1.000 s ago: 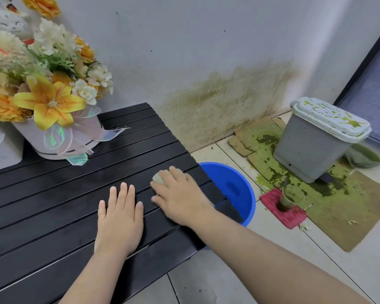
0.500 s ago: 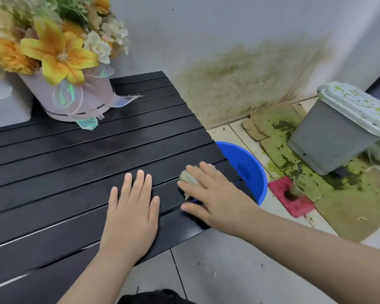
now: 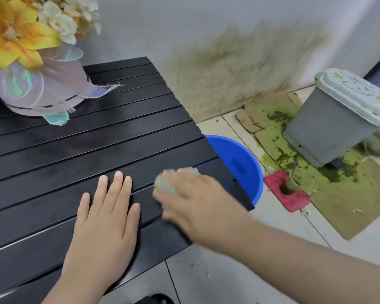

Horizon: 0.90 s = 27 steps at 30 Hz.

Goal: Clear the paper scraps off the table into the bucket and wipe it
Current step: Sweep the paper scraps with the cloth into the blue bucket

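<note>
Start at the left hand (image 3: 105,218): laid palm down on the desk (image 3: 97,145), fingers straight and close together, holding nothing, on the side away from the bucket (image 3: 256,172).

Find the right hand (image 3: 193,207) just beside it on the bucket side, blurred, with fingers bent over a pale wad (image 3: 169,184) and pressing it onto the slats. Cannot tell cloth from sponge.

Locate the wad between the left hand and the bucket, near the desk end. Place the bucket on the floor, partly under that end, with blue showing through the slat gaps.

Take the slats' long axis as running toward the bucket. Expect a stroke along them to finish over the bucket mouth. Treat the right hand as the nearer to the bucket and as the working hand.

Judge the step in hand as wiping. Find no paper scraps on the slats in view.

Beyond the bucket, note a grey lidded bin (image 3: 329,128) on stained cardboard. At the desk's end away from the bucket, note a wrapped flower pot (image 3: 42,93).
</note>
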Motion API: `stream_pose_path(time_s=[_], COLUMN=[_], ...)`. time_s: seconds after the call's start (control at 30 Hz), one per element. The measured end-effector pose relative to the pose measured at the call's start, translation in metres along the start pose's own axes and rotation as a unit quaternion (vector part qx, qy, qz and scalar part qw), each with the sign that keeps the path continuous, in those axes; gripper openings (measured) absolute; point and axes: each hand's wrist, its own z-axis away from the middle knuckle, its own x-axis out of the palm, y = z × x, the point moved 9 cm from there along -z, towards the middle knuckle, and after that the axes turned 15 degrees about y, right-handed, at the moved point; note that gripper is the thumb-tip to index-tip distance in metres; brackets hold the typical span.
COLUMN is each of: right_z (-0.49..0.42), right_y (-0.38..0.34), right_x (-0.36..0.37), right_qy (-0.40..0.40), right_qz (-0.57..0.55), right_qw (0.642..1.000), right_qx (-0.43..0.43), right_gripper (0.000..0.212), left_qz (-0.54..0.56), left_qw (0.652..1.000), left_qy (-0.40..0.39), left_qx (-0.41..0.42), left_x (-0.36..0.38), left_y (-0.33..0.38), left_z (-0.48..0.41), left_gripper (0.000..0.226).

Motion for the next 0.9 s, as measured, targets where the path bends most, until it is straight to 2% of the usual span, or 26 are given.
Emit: stream_pose_path(time_s=[0.07, 0.23, 0.3, 0.37, 0.43, 0.47, 0.53, 0.57, 0.6, 0.63, 0.7, 0.73, 0.8, 0.9], right_z=[0.009, -0.004, -0.013, -0.023, -0.039, -0.046, -0.04, -0.03, -0.023, -0.023, -0.03, -0.037, -0.055, -0.066], right_y=[0.002, 0.08, 0.103, 0.105, 0.075, 0.051, -0.003, -0.022, -0.025, -0.015, 0.005, 0.003, -0.04, -0.138], right_x=[0.01, 0.008, 0.0, -0.019, -0.029, -0.022, 0.012, 0.028, 0.036, 0.041, 0.045, 0.046, 0.056, 0.09], right_qy=[-0.03, -0.02, 0.017, 0.091, 0.133, 0.107, -0.037, -0.101, -0.121, -0.116, -0.072, -0.044, -0.007, -0.019], right_qz=[0.034, -0.019, -0.019, -0.006, -0.042, -0.082, -0.134, -0.117, -0.086, -0.062, -0.025, 0.016, 0.068, 0.021], right_qw=[0.999, 0.988, 0.972, 0.952, 0.953, 0.963, 0.979, 0.983, 0.986, 0.987, 0.976, 0.972, 0.977, 0.996], right_qx=[-0.005, 0.149, 0.232, 0.291, 0.269, 0.233, 0.147, 0.096, 0.069, 0.089, 0.203, 0.232, 0.201, 0.086], right_gripper=[0.039, 0.045, 0.038, 0.037, 0.037, 0.039, 0.052, 0.061, 0.064, 0.063, 0.053, 0.052, 0.059, 0.055], left_qz=[0.001, -0.008, 0.025, 0.084, 0.069, 0.031, -0.032, -0.048, -0.056, -0.059, -0.059, -0.053, -0.04, -0.032], left_qw=[1.0, 1.0, 0.999, 0.996, 0.996, 0.998, 0.997, 0.996, 0.995, 0.995, 0.995, 0.996, 0.996, 0.997], left_qy=[0.005, 0.009, -0.008, -0.037, -0.022, -0.005, -0.001, -0.011, -0.02, -0.024, -0.021, -0.018, -0.005, 0.003], left_qx=[0.004, 0.012, 0.02, -0.017, -0.05, -0.056, -0.073, -0.08, -0.081, -0.078, -0.072, -0.074, -0.077, -0.072], left_x=[0.001, 0.0, -0.005, -0.016, -0.036, -0.047, -0.064, -0.068, -0.07, -0.071, -0.07, -0.07, -0.07, -0.069], left_y=[0.0, 0.003, 0.004, -0.015, -0.054, -0.079, -0.126, -0.144, -0.156, -0.163, -0.168, -0.169, -0.17, -0.172], left_z=[-0.001, -0.002, -0.005, -0.005, -0.001, 0.006, 0.025, 0.036, 0.044, 0.051, 0.056, 0.057, 0.055, 0.055], left_gripper=[0.068, 0.069, 0.075, 0.075, 0.07, 0.07, 0.073, 0.076, 0.078, 0.078, 0.076, 0.075, 0.075, 0.074])
